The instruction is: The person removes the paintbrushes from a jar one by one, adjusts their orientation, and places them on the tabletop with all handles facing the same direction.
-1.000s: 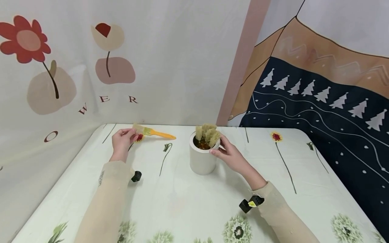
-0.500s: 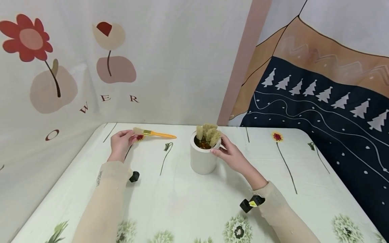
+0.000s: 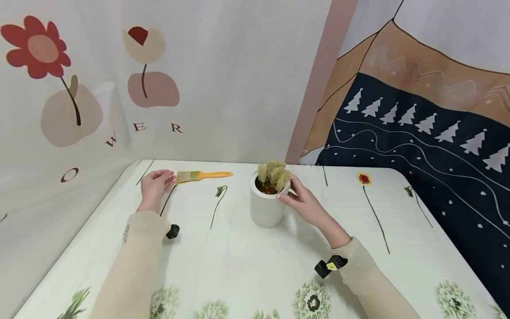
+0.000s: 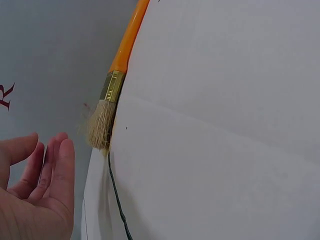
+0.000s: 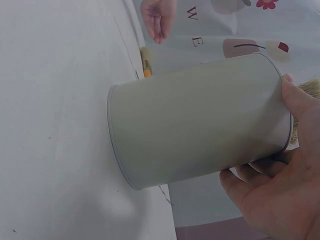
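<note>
A flat paintbrush with an orange handle and pale bristles lies flat at the far left of the table, its bristles toward my left hand. That hand is beside the bristle tip and holds nothing; in the left wrist view a small gap parts the fingers from the bristles. A white cylindrical pot stands upright near the middle, with several bristle heads sticking up from it. My right hand grips the pot's rim from the right, thumb in front. Handles inside the pot are mostly hidden.
A white cloth printed with flowers covers the table. Behind it hangs a light curtain with printed flowers and letters; a dark hanging with white trees is at the right. Both sleeves carry small black wrist devices.
My left hand has let go of the paintbrush and drawn slightly left. The brush, earlier held by its bristle end, now lies level on the table. The right hand stays on the pot.
</note>
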Demonstrator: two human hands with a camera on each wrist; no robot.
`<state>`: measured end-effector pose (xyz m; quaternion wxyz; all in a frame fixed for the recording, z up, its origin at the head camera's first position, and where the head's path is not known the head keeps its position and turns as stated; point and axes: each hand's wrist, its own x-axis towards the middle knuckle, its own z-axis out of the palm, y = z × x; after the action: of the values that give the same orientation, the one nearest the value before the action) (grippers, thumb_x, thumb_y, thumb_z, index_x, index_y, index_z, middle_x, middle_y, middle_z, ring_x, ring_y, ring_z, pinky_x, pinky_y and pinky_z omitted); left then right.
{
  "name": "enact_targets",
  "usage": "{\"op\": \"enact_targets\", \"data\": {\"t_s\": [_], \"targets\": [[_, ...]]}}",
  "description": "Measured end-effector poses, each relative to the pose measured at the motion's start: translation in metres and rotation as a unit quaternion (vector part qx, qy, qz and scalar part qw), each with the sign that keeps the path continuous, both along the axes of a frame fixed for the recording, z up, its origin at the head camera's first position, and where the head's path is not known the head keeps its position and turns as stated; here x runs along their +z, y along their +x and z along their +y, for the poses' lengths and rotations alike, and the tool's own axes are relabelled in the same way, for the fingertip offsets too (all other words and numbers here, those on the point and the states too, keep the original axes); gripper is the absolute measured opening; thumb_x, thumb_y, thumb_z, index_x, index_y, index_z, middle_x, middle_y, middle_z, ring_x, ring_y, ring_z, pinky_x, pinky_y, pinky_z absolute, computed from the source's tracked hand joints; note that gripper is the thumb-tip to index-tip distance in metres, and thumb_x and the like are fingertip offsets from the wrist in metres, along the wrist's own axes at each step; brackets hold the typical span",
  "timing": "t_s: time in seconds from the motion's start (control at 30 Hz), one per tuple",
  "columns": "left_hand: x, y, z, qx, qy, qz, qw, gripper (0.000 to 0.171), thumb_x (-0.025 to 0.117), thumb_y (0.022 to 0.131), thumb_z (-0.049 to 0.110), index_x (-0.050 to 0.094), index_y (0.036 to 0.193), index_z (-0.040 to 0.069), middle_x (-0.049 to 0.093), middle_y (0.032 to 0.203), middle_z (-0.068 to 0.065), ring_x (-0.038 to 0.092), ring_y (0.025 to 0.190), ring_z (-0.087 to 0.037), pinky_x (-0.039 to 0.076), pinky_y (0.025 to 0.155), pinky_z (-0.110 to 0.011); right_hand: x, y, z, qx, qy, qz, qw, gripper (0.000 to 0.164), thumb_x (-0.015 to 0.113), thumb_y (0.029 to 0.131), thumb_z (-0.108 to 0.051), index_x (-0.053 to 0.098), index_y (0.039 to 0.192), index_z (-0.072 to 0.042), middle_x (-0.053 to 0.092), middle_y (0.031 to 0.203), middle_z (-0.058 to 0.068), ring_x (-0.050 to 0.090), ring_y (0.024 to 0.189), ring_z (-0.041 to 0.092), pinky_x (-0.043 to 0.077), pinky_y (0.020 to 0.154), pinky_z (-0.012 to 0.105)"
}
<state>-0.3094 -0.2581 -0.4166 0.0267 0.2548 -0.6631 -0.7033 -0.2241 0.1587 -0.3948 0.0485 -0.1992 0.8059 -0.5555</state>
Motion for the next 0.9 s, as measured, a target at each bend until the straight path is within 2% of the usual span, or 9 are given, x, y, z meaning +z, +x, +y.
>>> {"op": "enact_targets", "data": {"t_s": [0.1, 0.37, 0.73, 0.9], "targets": [[0.0005, 0.0005, -0.0012, 0.0, -0.003, 0.003, 1.0, 0.025, 0.058, 0.101, 0.023, 0.056, 0.125, 0.016, 0.059, 0.105, 0.009, 0.061, 0.111, -0.01, 0.05, 0.107, -0.025, -0.0002, -0.0004, 0.0001, -0.003, 0.003, -0.002, 1.0, 0.074, 0.059, 0.102, -0.025, 0.013, 0.161, -0.021, 0.016, 0.168, 0.009, 0.019, 0.154, 0.035, 0.029, 0.122, 0.051], [0.0042, 0.0029, -0.001, 0.014, 0.009, 0.014, 0.9998, 0.013, 0.061, 0.099, 0.02, 0.058, 0.111, 0.018, 0.06, 0.102, 0.008, 0.063, 0.1, -0.006, 0.055, 0.096, -0.018, 0.0005, -0.0001, 0.0002, -0.004, 0.01, -0.003, 1.0, 0.074, 0.059, 0.102, -0.026, 0.013, 0.161, -0.021, 0.015, 0.168, 0.009, 0.019, 0.154, 0.035, 0.03, 0.122, 0.05], [0.0048, 0.0039, 0.0002, 0.01, 0.01, 0.019, 0.9997, 0.016, 0.064, 0.098, 0.021, 0.058, 0.112, 0.017, 0.061, 0.1, 0.008, 0.064, 0.098, -0.006, 0.058, 0.086, -0.015, 0.0006, -0.0003, -0.0006, -0.005, 0.005, -0.004, 1.0, 0.075, 0.059, 0.102, -0.026, 0.014, 0.161, -0.02, 0.015, 0.168, 0.009, 0.02, 0.154, 0.034, 0.03, 0.122, 0.05], [0.0051, 0.0039, 0.0045, 0.001, 0.01, 0.03, 0.9995, 0.017, 0.064, 0.098, 0.018, 0.059, 0.113, 0.014, 0.062, 0.104, 0.004, 0.066, 0.102, -0.01, 0.054, 0.101, -0.024, 0.0005, -0.0004, -0.0002, -0.003, 0.003, 0.001, 1.0, 0.074, 0.059, 0.102, -0.024, 0.014, 0.16, -0.019, 0.017, 0.167, 0.01, 0.02, 0.154, 0.033, 0.029, 0.122, 0.051]]}}
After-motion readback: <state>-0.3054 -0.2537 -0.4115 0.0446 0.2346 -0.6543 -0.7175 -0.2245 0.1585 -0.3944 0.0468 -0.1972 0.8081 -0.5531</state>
